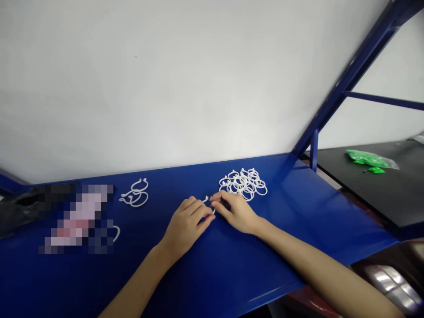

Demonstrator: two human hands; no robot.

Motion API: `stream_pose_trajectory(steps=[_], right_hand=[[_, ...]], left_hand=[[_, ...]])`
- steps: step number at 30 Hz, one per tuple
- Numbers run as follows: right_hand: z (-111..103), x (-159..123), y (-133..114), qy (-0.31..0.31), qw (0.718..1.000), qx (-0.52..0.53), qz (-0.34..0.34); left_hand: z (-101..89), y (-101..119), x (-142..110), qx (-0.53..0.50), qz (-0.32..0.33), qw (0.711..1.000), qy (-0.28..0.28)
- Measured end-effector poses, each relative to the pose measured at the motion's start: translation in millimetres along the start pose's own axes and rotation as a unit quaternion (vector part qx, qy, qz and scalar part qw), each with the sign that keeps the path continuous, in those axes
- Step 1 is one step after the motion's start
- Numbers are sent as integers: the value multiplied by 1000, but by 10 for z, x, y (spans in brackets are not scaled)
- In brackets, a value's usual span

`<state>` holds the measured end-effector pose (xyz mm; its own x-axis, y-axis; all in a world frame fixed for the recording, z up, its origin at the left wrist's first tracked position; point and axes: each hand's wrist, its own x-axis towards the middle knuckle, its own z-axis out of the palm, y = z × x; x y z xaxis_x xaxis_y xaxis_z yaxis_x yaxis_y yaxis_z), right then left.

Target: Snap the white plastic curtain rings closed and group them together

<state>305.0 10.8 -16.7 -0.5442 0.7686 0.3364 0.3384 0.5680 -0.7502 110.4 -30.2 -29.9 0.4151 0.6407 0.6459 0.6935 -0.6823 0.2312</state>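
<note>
Both of my hands meet over the middle of the blue table [228,265]. A small white plastic ring [206,199], open with knobbed ends, is between them, mostly hidden by fingers. My left hand [188,225] pinches it from the left with thumb and fingertips. From the other side, my right hand [237,213] has its thumb and fingers closed on the same ring. Just behind my right hand lies a pile of similar white rings [247,184]. Further left on the table are a few loose white rings [139,198].
Another white ring [117,233] lies at the left beside a pixelated patch. A black plastic bag [23,210] is at the far left. Blue metal posts [314,150] rise at the right. Beyond them, a clear bag of green pieces [367,157] lies on a black surface [374,194].
</note>
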Motion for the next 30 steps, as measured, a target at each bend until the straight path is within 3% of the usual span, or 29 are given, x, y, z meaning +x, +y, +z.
stream_pose_trajectory(steps=[6, 11, 14, 18, 30], right_hand=[[15, 6, 19, 10, 997, 74, 16], [4, 9, 29, 8, 998, 59, -3], [-3, 9, 31, 10, 998, 57, -15], [-13, 4, 39, 2, 998, 49, -26], [-24, -4, 54, -30, 999, 18, -36]], left_hand=[[29, 72, 1, -24, 11, 1000, 5], [0, 18, -2, 14, -115, 992, 45], [1, -28, -12, 10, -163, 986, 16], [23, -54, -21, -31, -153, 988, -19], [20, -83, -30, -40, -106, 994, -9]])
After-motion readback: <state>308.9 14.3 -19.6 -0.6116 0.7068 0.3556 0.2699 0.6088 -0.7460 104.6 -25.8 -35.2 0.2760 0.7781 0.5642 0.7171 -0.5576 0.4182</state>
